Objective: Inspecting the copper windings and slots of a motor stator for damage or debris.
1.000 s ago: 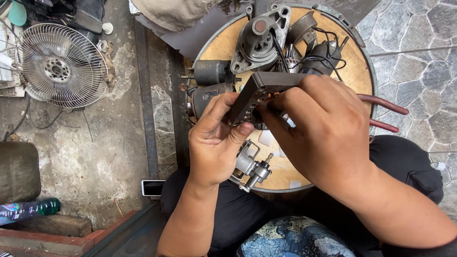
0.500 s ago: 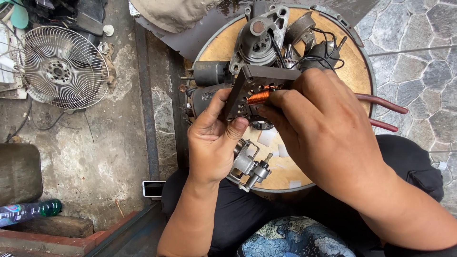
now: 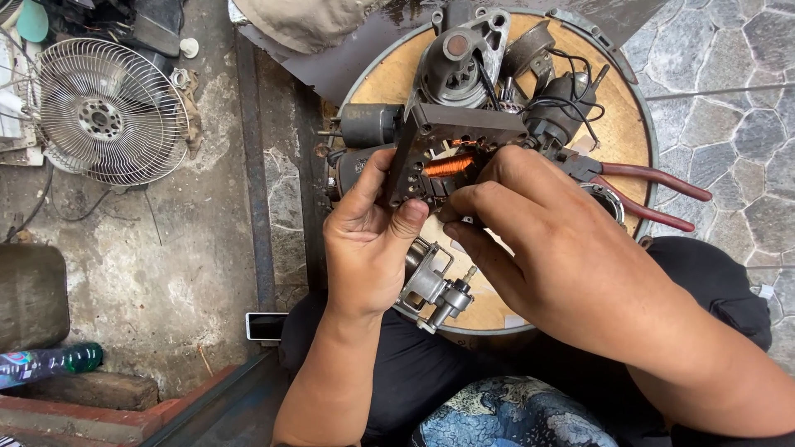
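A dark square motor stator block (image 3: 447, 145) with an orange copper coil (image 3: 448, 165) showing inside is held over a round wooden work board (image 3: 617, 124). My left hand (image 3: 368, 244) grips its left edge, thumb pressed on the front face. My right hand (image 3: 546, 248) holds its right lower side, fingertips at the opening near the coil. Below my left hand a small grey metal part (image 3: 435, 290) lies on the board.
Several motor housings (image 3: 460, 62) and black wired parts (image 3: 555, 108) crowd the board's far side. Red-handled pliers (image 3: 646, 186) lie at its right. A fan guard (image 3: 108, 112) stands at the left, a phone (image 3: 265, 325) and a green bottle (image 3: 50, 362) on the ground.
The stator block has been turned so its open face and copper coil now show. My right hand slid lower along its right side.
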